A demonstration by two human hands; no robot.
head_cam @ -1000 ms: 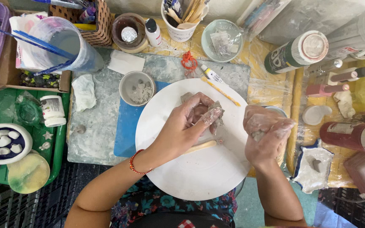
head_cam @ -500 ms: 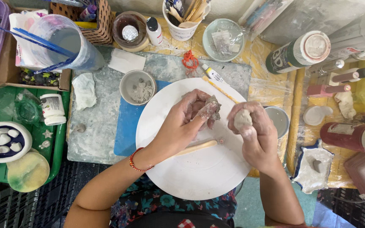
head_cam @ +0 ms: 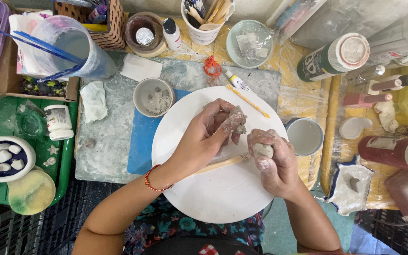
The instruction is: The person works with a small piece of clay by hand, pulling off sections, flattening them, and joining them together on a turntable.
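bright even light | soft shadows | sharp centre | slight edge distortion

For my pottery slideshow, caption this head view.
Left hand holds a clay lump, right hand a clay ball, over a white plate.

Matt grey clay lump (head_cam: 263, 150), smooth white plate (head_cam: 223, 198), plain wooden stick (head_cam: 218, 165), rough clay-smeared board (head_cam: 114, 137).

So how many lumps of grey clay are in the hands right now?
2: a rough grey clay lump in the left hand, a smaller rounded grey clay ball in the right hand. Fingers may hide more.
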